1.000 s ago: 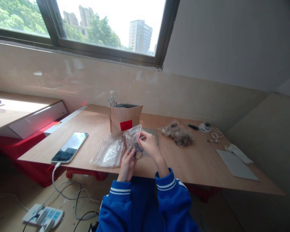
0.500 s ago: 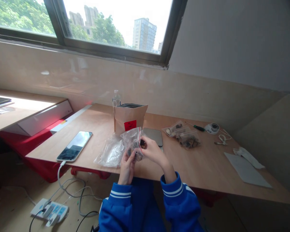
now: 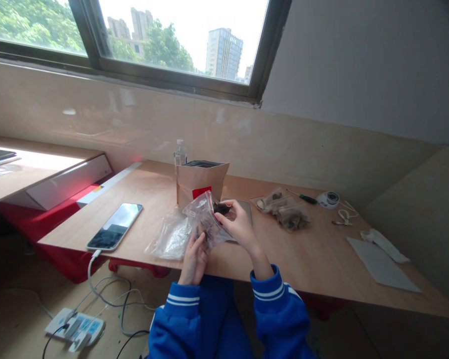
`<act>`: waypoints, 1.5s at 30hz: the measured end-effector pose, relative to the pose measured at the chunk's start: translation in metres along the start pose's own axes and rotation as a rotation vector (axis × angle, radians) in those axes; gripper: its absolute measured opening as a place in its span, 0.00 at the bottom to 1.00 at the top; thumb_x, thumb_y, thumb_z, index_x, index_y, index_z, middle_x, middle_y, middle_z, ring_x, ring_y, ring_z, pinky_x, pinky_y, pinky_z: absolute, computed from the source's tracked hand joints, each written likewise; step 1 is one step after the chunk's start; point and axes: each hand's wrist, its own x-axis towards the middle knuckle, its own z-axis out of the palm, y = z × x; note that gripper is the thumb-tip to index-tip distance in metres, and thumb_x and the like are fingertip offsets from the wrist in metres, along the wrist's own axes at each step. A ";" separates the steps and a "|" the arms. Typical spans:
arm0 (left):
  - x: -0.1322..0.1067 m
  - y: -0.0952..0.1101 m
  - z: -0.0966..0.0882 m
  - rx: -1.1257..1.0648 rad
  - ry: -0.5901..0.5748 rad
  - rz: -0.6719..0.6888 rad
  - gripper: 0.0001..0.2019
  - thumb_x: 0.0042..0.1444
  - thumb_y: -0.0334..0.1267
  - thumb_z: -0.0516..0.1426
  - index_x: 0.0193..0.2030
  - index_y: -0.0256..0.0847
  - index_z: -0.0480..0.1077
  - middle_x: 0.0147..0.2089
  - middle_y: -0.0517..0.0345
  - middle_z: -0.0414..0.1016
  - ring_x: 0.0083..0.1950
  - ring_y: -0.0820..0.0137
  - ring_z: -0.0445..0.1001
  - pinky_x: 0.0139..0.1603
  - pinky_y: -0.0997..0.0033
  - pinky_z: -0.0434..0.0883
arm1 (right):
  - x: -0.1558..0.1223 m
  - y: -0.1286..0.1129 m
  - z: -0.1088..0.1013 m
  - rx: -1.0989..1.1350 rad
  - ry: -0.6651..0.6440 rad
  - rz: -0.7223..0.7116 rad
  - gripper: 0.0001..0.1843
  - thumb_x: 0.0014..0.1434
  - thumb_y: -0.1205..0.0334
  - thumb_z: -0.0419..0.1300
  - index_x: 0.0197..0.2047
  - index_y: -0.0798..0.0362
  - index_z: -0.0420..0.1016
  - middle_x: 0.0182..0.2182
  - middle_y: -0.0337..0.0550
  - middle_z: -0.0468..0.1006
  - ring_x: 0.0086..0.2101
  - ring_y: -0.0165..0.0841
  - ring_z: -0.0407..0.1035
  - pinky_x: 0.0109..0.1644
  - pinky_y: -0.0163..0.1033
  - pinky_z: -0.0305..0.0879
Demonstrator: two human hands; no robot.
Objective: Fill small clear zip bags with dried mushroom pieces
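My left hand (image 3: 196, 255) is closed on the lower part of a clear zip bag (image 3: 201, 211) with a red seal line and some brown pieces inside. At the bag's mouth my right hand (image 3: 240, 225) pinches a dark brown dried piece (image 3: 221, 208), whose exact kind I cannot make out. Flat clear plastic bags (image 3: 169, 234) lie just left of the held bag. Behind it stands an open kraft paper pouch (image 3: 200, 180) with a red label. A grey flat square thing (image 3: 246, 209) on the table is partly hidden by my right hand.
Filled zip bags (image 3: 284, 212) lie right of centre, near a screwdriver (image 3: 309, 199) and a white dome camera (image 3: 328, 199). A charging phone (image 3: 115, 227) rests at the left, its cable hanging over the edge. A clear bottle (image 3: 180, 153) stands behind the pouch.
My right hand has drawn the dark piece up into view at the bag's mouth. The bag has tilted, and my left hand has shifted slightly left and down.
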 end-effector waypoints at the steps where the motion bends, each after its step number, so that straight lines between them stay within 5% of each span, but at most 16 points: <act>1: 0.000 0.001 0.001 -0.017 -0.015 -0.008 0.19 0.53 0.33 0.60 0.53 0.46 0.69 0.54 0.56 0.74 0.57 0.66 0.71 0.59 0.65 0.68 | 0.001 0.000 0.000 0.039 0.018 -0.004 0.15 0.48 0.56 0.63 0.39 0.51 0.67 0.37 0.41 0.75 0.33 0.31 0.72 0.38 0.36 0.70; 7: -0.004 0.005 0.004 -0.043 -0.098 -0.063 0.16 0.56 0.34 0.57 0.53 0.47 0.70 0.59 0.58 0.71 0.62 0.63 0.66 0.61 0.60 0.65 | 0.009 -0.001 0.009 0.241 0.191 0.040 0.20 0.46 0.54 0.64 0.40 0.52 0.63 0.38 0.44 0.75 0.39 0.33 0.73 0.45 0.40 0.70; 11: -0.003 0.005 0.004 -0.052 -0.091 -0.101 0.15 0.56 0.36 0.57 0.51 0.46 0.71 0.57 0.57 0.73 0.61 0.61 0.67 0.61 0.58 0.65 | 0.010 -0.002 0.010 0.293 0.105 0.129 0.21 0.46 0.54 0.65 0.39 0.51 0.60 0.36 0.43 0.76 0.37 0.34 0.74 0.43 0.41 0.72; 15: -0.001 0.006 0.002 -0.064 -0.054 -0.089 0.15 0.54 0.35 0.59 0.50 0.45 0.72 0.54 0.56 0.74 0.60 0.62 0.68 0.61 0.61 0.66 | 0.008 -0.005 0.008 0.154 0.008 0.074 0.19 0.47 0.57 0.64 0.40 0.51 0.63 0.37 0.44 0.76 0.37 0.34 0.74 0.42 0.40 0.71; 23: 0.002 0.014 -0.005 -0.053 0.004 -0.083 0.14 0.54 0.30 0.59 0.48 0.41 0.72 0.50 0.56 0.78 0.56 0.65 0.72 0.60 0.66 0.67 | 0.009 -0.005 0.005 0.195 0.002 0.061 0.25 0.50 0.55 0.63 0.51 0.54 0.71 0.46 0.49 0.77 0.44 0.36 0.73 0.49 0.41 0.70; 33: 0.006 0.014 -0.004 -0.058 0.144 -0.069 0.16 0.55 0.23 0.55 0.49 0.40 0.72 0.44 0.56 0.80 0.44 0.71 0.78 0.44 0.76 0.75 | -0.006 0.002 0.025 0.173 -0.168 0.043 0.18 0.50 0.58 0.65 0.45 0.52 0.76 0.44 0.46 0.78 0.42 0.36 0.73 0.48 0.42 0.69; 45: 0.009 0.013 -0.009 -0.085 0.154 -0.092 0.12 0.56 0.22 0.54 0.43 0.37 0.73 0.37 0.56 0.80 0.38 0.72 0.79 0.38 0.78 0.76 | -0.009 0.015 0.019 0.440 -0.024 0.180 0.21 0.46 0.57 0.68 0.45 0.51 0.78 0.41 0.44 0.80 0.41 0.34 0.73 0.47 0.39 0.68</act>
